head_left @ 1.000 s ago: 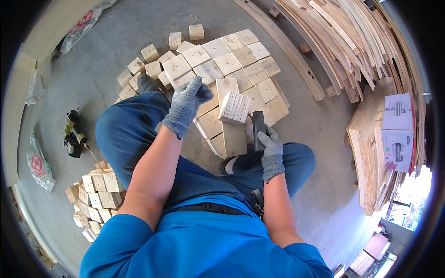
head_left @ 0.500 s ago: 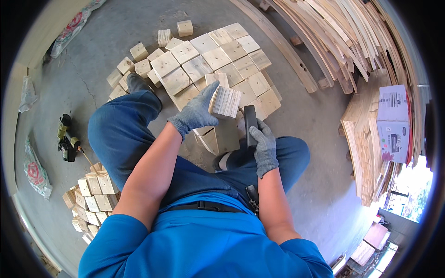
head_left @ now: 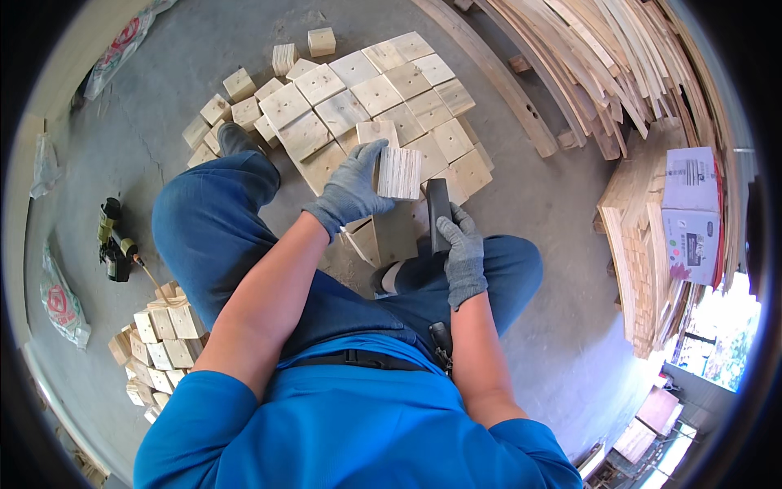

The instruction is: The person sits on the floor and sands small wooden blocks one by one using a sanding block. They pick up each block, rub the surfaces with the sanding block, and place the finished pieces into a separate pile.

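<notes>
My left hand (head_left: pixel 349 189), in a grey knit glove, grips a plywood block (head_left: pixel 400 174) by its left side. The block's striped, layered face is turned up toward me. Wrapped round a long dark rectangular bar (head_left: pixel 438 213) is my gloved right hand (head_left: pixel 463 254). The bar stands just right of the block, with a small gap between them. Its exact kind I cannot make out. Beyond both hands lies a broad stack of pale wooden blocks (head_left: pixel 342 112), many with a small hole in the top.
At lower left sits another pile of blocks (head_left: pixel 163 326), near a green-and-black power tool (head_left: pixel 116 240). Long boards (head_left: pixel 562 65) are heaped at upper right. A printed cardboard box (head_left: pixel 691 216) rests on stacked timber (head_left: pixel 639 236). Plastic sacks (head_left: pixel 63 297) lie at left.
The plywood block has turned in my left hand, so its layered face sits squarer to me. The right hand and the dark bar have shifted only slightly.
</notes>
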Demonstrator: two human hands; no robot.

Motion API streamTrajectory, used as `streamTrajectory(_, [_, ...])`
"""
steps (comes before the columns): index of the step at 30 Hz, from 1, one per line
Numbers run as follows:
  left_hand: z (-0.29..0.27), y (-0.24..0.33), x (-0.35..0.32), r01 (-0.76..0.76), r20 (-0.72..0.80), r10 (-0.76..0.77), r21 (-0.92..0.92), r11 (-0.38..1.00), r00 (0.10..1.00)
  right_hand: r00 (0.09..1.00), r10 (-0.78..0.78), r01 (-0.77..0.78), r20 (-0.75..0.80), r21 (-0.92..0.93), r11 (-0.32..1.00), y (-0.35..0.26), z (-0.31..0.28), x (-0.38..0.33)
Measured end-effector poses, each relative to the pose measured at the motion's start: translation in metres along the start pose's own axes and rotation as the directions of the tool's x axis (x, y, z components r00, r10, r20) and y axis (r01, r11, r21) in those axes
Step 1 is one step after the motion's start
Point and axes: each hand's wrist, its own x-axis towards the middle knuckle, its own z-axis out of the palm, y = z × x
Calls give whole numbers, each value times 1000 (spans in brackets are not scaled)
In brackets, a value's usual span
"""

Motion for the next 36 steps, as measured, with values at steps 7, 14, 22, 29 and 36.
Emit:
streamTrajectory(7, [22,-9,-9,-27,-139,21,-41,999,990,985,-168,160,-30,-195,968,-34,24,-18])
streamTrajectory(14, [21,-12,-12,62,-51,-68,-115,992,996,740,-614,592,276,-701,398,-45,46,-21])
streamTrajectory(22, [18,-10,-11,77,-23,-81,-144,987,996,703,-540,541,462,-841,-14,-59,84,-7])
streamTrajectory(29, [30,-18,-8,30,-89,-47,-180,983,995,785,-517,399,343,-917,-2,-89,118,67])
streamTrajectory(36, [24,-14,-11,33,-76,-45,-155,987,996,782,-509,385,359,-921,-59,-65,96,-5])
